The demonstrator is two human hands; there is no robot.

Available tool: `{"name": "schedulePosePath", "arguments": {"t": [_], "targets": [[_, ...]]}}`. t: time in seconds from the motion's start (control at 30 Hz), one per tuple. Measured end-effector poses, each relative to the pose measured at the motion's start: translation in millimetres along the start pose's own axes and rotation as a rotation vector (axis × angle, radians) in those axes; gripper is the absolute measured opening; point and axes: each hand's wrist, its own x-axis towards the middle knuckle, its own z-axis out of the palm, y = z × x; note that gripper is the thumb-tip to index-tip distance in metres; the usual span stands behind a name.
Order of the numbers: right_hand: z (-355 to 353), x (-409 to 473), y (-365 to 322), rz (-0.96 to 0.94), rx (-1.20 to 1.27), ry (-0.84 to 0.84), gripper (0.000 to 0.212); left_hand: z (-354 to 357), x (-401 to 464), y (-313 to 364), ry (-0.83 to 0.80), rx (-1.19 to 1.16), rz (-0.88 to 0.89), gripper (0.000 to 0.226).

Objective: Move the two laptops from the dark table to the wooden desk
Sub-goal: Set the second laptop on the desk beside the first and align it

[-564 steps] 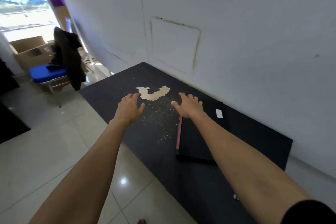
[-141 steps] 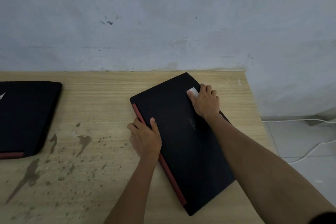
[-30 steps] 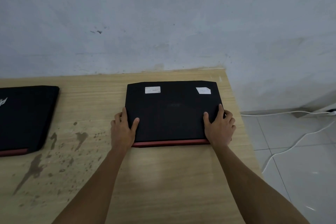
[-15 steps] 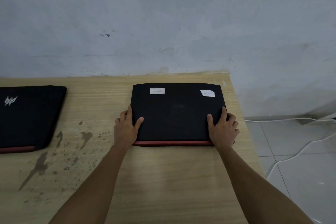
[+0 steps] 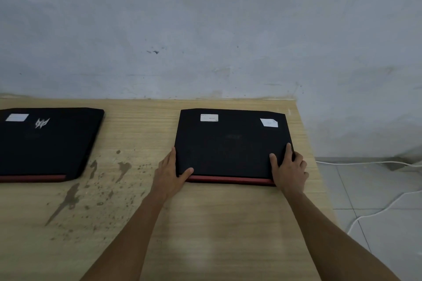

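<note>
Two closed black laptops with red front edges lie flat on the wooden desk (image 5: 205,223). The right laptop (image 5: 230,143) carries two white stickers and sits square to the wall near the desk's right end. My left hand (image 5: 170,172) grips its front left corner, thumb on the lid. My right hand (image 5: 288,167) holds its front right corner, fingers spread on the lid. The left laptop (image 5: 45,143), with a silver logo and a white sticker, lies apart at the frame's left edge, partly cut off.
A grey wall (image 5: 205,29) rises directly behind the desk. Dark stains (image 5: 91,180) mark the wood between the laptops. The desk's right edge drops to a tiled floor (image 5: 376,201) where white cables (image 5: 370,213) run.
Over the last second the laptop stays square on the desk under both hands; my view has shifted so more of the left laptop shows. Earlier the laptop lay skewed.
</note>
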Motion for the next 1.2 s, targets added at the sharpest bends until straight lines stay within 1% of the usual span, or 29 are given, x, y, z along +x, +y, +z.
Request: {"name": "schedulePosePath", "arguments": {"t": [0.27, 0.4, 0.53, 0.67, 0.83, 1.03, 1.2], "targets": [[-4.1, 3.7, 5.1, -0.018, 0.047, -0.082, 0.074, -4.6, -1.4, 4.3, -0.057, -0.017, -0.026, 0.093], [-3.4, -23.5, 5.1, 0.033, 0.095, -0.052, 0.07, -9.5, -10.6, -2.2, -0.098, -0.044, 0.004, 0.09], [-3.3, -58.3, 7.8, 0.143, 0.163, -0.039, 0.07, -18.0, -24.0, -9.2, -0.161, -0.062, 0.044, 0.082], [-11.7, -61.1, 16.9, 0.109, 0.216, -0.114, 0.071, -27.2, -26.6, -7.6, -0.216, -0.133, 0.069, 0.076], [-17.9, -51.5, 20.3, 0.1, 0.225, -0.197, 0.073, -24.5, -26.2, -10.1, -0.242, -0.092, 0.067, 0.08], [-19.4, -54.9, 17.5, 0.102, 0.235, -0.227, 0.072, -22.5, -28.1, -9.3, -0.237, -0.049, 0.055, 0.082], [-19.8, -54.9, 16.2, 0.094, 0.21, -0.21, 0.072, -22.2, -27.0, -9.1, -0.233, -0.015, 0.06, 0.083]]}}
